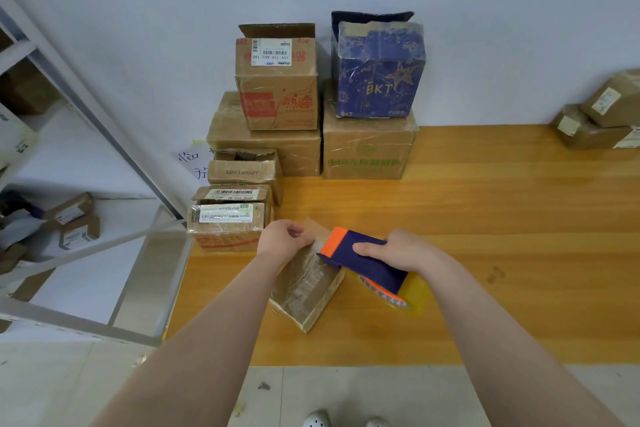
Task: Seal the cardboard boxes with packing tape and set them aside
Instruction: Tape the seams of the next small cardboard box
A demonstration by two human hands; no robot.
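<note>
A small cardboard box (306, 291) lies tilted on the wooden table (485, 236), its top covered in clear tape. My right hand (394, 250) grips a purple and orange tape dispenser (363, 256) resting over the box's far right edge. The yellowish tape roll (414, 295) sticks out under the dispenser. My left hand (282, 239) pinches the free end of the tape at the box's far end, just left of the dispenser's orange mouth.
Several cardboard boxes (277, 80) and a blue BKT box (377, 73) are stacked against the wall at the table's back left. Small parcels (228, 222) sit at the left edge. More boxes (602, 114) sit far right. A metal shelf (86, 156) stands to the left.
</note>
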